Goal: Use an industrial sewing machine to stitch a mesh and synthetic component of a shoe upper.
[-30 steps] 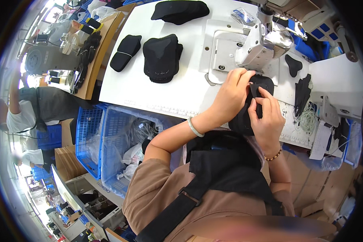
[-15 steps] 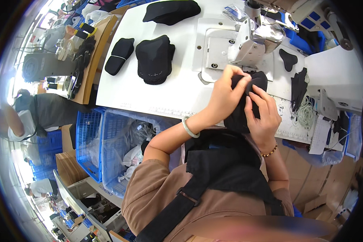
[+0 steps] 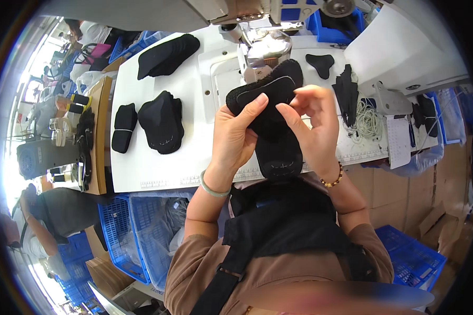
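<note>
I hold a black fabric shoe upper (image 3: 272, 126) with both hands, just in front of the sewing machine head (image 3: 261, 47). My left hand (image 3: 235, 137) grips its left side, thumb on top near a grey stitched edge. My right hand (image 3: 312, 126) pinches its right side, fingers curled over the fabric. The piece's lower end hangs over the front edge of the white table (image 3: 157, 170). A pale bangle is on my left wrist and a bead bracelet on my right.
Black fabric pieces lie on the table: two at the left (image 3: 162, 128) (image 3: 124, 127), one at the back (image 3: 167, 54), small ones at the right (image 3: 320, 64) (image 3: 347, 92). White cord (image 3: 369, 124) lies right. Blue crates (image 3: 136, 236) stand below left. Another person (image 3: 52, 215) sits far left.
I have lifted the black piece off the table toward me and turned it flatter; my hands have spread to its two sides. The view has shifted closer to the machine.
</note>
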A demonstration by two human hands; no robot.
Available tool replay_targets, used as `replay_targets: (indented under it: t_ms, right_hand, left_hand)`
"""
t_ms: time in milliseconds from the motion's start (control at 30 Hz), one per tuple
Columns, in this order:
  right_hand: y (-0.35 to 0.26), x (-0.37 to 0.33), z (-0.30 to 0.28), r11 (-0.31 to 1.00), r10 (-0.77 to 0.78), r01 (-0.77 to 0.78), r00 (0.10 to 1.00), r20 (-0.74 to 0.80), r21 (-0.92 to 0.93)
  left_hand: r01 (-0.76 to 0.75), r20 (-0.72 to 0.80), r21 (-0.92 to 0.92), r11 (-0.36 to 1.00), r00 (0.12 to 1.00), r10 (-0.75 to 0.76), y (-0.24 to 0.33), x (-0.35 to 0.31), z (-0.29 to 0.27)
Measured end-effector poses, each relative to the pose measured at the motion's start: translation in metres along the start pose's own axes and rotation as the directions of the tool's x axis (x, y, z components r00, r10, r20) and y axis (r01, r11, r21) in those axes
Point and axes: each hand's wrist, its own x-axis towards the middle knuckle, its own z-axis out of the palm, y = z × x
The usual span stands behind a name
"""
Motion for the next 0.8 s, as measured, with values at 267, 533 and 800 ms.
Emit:
replay_targets:
  t_ms: [267,533,800]
  right_hand:
    - [-0.002,0.019,-0.01,0.923,0.333,-0.369,0.908,0.255,0.108]
    - [0.002,0.022,-0.008,0.893,0.345,-0.411,0.886,0.309,0.181]
    - [0.005,0.024,-0.008,0.876,0.384,-0.458,0.852,0.356,0.151]
  left_hand:
    - [0.024,0.135,0.102,0.995,0.99,-0.038,0.022,0.005,-0.004]
    - [0.071,0.185,0.224,0.972,0.976,-0.114,0.029,0.007,-0.01]
    - [0.095,0.159,0.361,0.928,0.974,-0.162,0.035,0.013,-0.014]
